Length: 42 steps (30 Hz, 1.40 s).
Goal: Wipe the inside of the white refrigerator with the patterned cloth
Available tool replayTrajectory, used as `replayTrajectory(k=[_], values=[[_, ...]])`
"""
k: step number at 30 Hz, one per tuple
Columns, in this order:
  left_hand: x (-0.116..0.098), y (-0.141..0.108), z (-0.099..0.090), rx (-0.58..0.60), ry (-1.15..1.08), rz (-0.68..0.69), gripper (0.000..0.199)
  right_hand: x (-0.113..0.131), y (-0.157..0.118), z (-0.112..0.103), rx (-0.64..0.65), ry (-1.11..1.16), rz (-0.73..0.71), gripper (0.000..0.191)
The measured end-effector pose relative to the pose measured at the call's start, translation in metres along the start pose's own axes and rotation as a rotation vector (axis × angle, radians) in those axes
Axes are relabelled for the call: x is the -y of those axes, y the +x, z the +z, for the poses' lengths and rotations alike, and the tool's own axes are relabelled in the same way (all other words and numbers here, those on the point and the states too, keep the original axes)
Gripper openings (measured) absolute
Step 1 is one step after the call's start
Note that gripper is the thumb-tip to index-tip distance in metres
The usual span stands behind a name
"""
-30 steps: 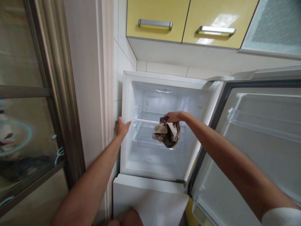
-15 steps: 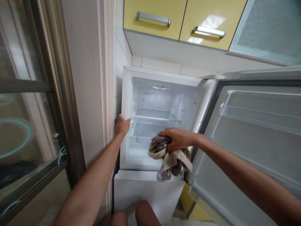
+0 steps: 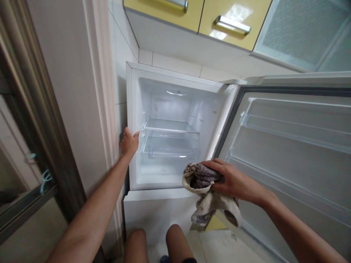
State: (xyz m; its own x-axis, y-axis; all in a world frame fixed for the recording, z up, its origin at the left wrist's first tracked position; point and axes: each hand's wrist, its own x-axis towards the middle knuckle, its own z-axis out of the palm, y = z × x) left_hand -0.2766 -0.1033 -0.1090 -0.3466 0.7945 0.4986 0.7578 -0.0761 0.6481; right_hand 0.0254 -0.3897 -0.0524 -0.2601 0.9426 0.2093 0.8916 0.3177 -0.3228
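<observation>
Yellow cabinets (image 3: pixel 230 33) hang over a white fridge (image 3: pixel 134 102), at whose left edge the left hand (image 3: pixel 129 144) rests, thumb spread apart. Before the fridge's lower right corner, near its swung-out door (image 3: pixel 301 164), the right hand (image 3: pixel 233 182) grips a crumpled cloth (image 3: pixel 215 202); its long axis (hard to fix among folds) slants downward, loose end pointing lower right.

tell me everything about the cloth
The cloth is a crumpled piece of soft-looking fabric, mottled grey-brown and cream, curled into a loop at its left, its loose folds hanging below. The right grip holds it bunched from the right, in front of the lower right corner of the open fridge. Dampness cannot be told.
</observation>
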Motion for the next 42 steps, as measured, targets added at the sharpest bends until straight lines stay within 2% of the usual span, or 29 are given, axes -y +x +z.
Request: replayTrajectory(k=[6, 9, 11, 14, 15, 16, 19, 21, 26, 28, 29, 31, 33, 34, 35, 37, 40, 42], values=[[0.002, -0.002, -0.003, 0.035, -0.021, 0.014, 0.064, -0.020, -0.025, 0.004, -0.306, 0.114, -0.048, 0.058], [0.003, -0.006, -0.009, 0.074, -0.054, 0.021, 0.061, -0.031, -0.030, 0.015, -0.390, 0.192, -0.078, 0.059], [0.008, -0.018, -0.013, 0.099, -0.087, 0.033, 0.066, -0.038, -0.029, 0.023, -0.415, 0.256, -0.098, 0.060], [0.020, -0.057, -0.017, 0.113, -0.141, 0.033, 0.070, -0.045, -0.022, 0.038, -0.452, 0.394, -0.116, 0.062], [0.025, -0.074, -0.018, 0.119, -0.170, 0.015, 0.065, -0.047, -0.018, 0.044, -0.466, 0.450, -0.118, 0.063], [0.029, -0.092, -0.019, 0.136, -0.293, -0.044, 0.058, -0.048, -0.015, 0.050, -0.484, 0.509, -0.118, 0.063], [0.035, -0.147, -0.017, 0.221, -0.398, -0.141, 0.025, -0.050, -0.009, 0.066, -0.540, 0.675, -0.091, 0.065], [0.031, -0.182, -0.015, 0.274, -0.489, -0.186, 0.018, -0.052, -0.008, 0.075, -0.576, 0.772, -0.057, 0.065], [0.001, -0.270, -0.013, 0.391, -0.811, -0.288, 0.032, -0.058, -0.012, 0.092, -0.676, 0.921, 0.059, 0.066], [-0.015, -0.302, -0.017, 0.490, -1.186, -0.532, 0.044, -0.058, -0.012, 0.097, -0.723, 0.961, 0.111, 0.064], [-0.022, -0.315, -0.020, 0.528, -1.310, -0.649, 0.048, -0.056, -0.012, 0.099, -0.750, 0.981, 0.134, 0.061], [-0.038, -0.333, -0.026, 0.690, -1.519, -0.867, 0.051, -0.053, -0.011, 0.105, -0.801, 1.005, 0.174, 0.055], [-0.053, -0.341, -0.034, 0.842, -1.668, -0.957, 0.053, -0.051, -0.009, 0.113, -0.834, 0.996, 0.190, 0.052], [-0.059, -0.342, -0.036, 0.865, -1.728, -0.951, 0.056, -0.050, -0.008, 0.117, -0.830, 0.985, 0.181, 0.053], [-0.066, -0.341, -0.039, 0.848, -1.775, -0.927, 0.058, -0.050, -0.006, 0.122, -0.818, 0.969, 0.160, 0.055], [-0.075, -0.338, -0.040, 0.730, -1.828, -0.870, 0.061, -0.052, -0.004, 0.133, -0.776, 0.904, 0.073, 0.057], [-0.080, -0.335, -0.037, 0.526, -1.814, -0.816, 0.067, -0.052, -0.004, 0.150, -0.722, 0.665, -0.159, 0.056], [-0.080, -0.336, -0.034, 0.433, -1.765, -0.747, 0.074, -0.048, -0.008, 0.163, -0.672, 0.482, -0.306, 0.063]])
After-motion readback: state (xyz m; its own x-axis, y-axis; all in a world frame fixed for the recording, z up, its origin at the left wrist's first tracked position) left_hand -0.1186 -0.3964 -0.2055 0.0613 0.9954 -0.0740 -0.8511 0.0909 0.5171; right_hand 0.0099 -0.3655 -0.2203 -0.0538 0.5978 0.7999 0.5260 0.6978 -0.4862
